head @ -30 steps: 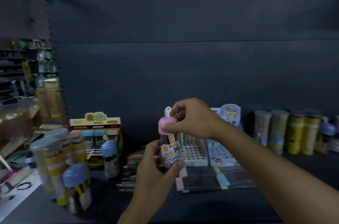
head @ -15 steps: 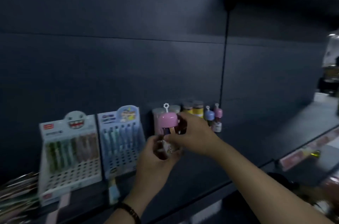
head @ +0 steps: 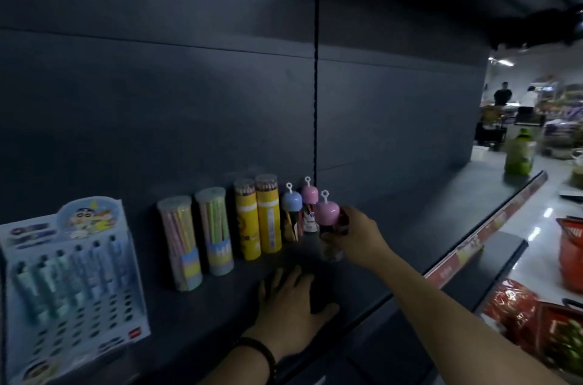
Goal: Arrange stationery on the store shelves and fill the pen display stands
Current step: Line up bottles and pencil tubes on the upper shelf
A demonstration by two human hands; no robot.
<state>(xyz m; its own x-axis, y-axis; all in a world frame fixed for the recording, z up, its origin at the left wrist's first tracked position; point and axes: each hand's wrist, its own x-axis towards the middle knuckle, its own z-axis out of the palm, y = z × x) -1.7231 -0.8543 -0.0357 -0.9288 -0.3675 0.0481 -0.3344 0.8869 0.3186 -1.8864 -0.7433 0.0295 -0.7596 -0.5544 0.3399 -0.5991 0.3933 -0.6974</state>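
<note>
My right hand grips a clear pencil jar with a pink dome lid, held upright at the right end of a row on the dark shelf. Just behind it stand a blue-lidded jar and another pink-lidded jar. Two yellow pencil tubes and two pastel pencil tubes continue the row leftward. My left hand rests flat on the shelf, fingers spread, holding nothing. A light-blue pen display stand with a few pens sits at the far left.
The shelf runs on to the right, with a green bottle at its far end. A red price strip lines the front edge. Red baskets and red packets lie lower right. Two people stand far off in the aisle.
My left hand let go of the pink-lidded jar and dropped flat onto the shelf. My right hand carried the jar rightward to the end of the row. The view swung right.
</note>
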